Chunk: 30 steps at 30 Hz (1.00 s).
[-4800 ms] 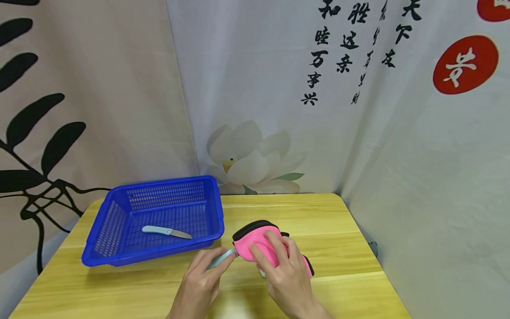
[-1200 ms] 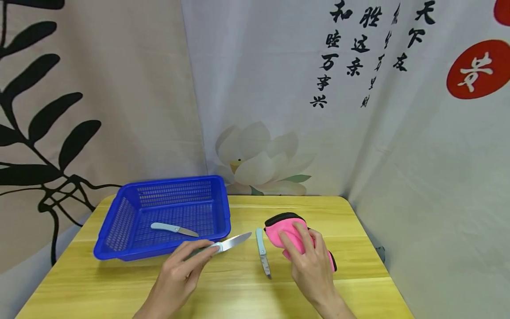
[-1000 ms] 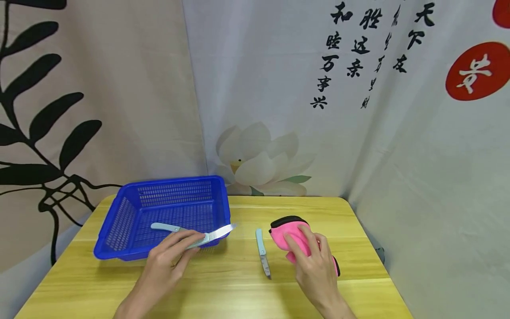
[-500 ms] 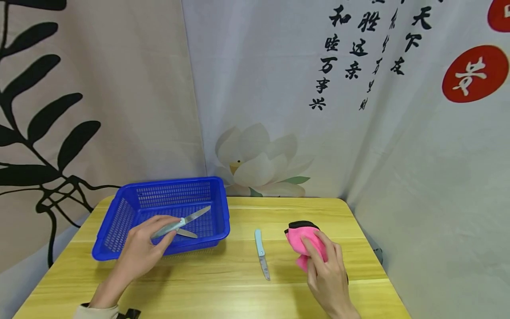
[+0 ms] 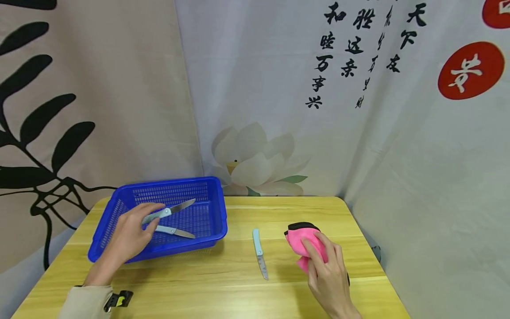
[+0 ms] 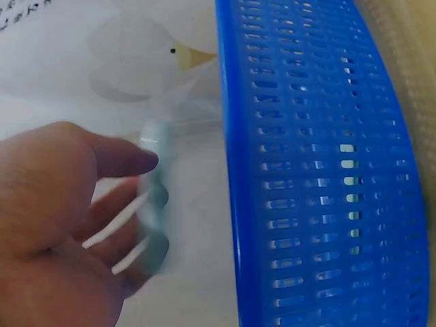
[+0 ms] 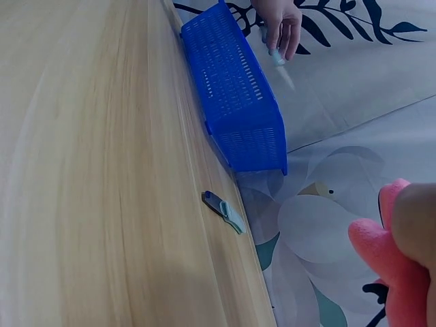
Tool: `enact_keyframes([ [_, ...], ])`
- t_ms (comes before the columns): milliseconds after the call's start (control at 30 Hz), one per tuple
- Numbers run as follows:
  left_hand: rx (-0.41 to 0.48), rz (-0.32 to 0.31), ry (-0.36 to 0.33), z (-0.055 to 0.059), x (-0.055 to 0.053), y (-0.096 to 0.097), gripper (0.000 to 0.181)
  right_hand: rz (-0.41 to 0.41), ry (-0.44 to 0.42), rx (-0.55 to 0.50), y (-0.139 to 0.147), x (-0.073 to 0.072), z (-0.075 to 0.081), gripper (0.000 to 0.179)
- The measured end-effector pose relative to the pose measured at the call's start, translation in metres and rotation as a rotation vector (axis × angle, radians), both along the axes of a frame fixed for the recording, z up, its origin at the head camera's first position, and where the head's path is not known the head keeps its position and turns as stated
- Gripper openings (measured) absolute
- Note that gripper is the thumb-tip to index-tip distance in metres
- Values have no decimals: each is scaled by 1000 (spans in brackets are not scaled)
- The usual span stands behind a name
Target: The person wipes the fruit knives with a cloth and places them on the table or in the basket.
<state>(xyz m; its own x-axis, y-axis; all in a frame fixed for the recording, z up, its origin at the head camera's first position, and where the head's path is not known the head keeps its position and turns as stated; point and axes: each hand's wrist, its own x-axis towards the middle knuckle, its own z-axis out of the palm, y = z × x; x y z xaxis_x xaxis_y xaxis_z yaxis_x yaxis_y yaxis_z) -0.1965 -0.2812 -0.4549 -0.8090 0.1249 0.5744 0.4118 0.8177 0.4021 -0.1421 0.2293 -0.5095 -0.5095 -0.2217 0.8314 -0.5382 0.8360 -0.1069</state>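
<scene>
My left hand (image 5: 133, 230) pinches a small knife (image 5: 165, 213) by its light-blue handle, over the blue basket (image 5: 119, 256). Its blade points right and slightly up. In the left wrist view, thumb and fingers close on the blurred handle (image 6: 155, 184) above the basket's rim. A second knife (image 5: 175, 231) of the same kind lies inside the basket. On the table, a third knife (image 5: 259, 248) lies with its blade toward the front. My right hand (image 5: 330, 277) grips a bunched pink fabric piece (image 5: 304, 241) with black trim, which shows soft and pink in the right wrist view.
The wooden table (image 5: 223, 292) stands against a printed curtain (image 5: 255, 88) at its back. Another curtain hangs down the right side. The basket occupies the table's left rear part.
My left hand has drawn the knife away from the pink fabric and carried it left over the basket. My right hand has moved right with the fabric, exposing the knife on the table.
</scene>
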Motion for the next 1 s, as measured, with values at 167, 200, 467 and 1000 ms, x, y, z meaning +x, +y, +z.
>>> enact_keyframes([
  [167,11,5,-4,-2,-4,5,62,4,9,2,0,0,0,47],
  [200,13,-4,-7,-2,-4,7,67,3,7,2,0,1,0,47],
  [467,-21,-86,-23,0,-4,38,86,-17,-30,-3,5,1,-2,46],
  [1000,-296,-368,134,-13,12,149,76,-62,-74,-15,12,5,-3,46],
])
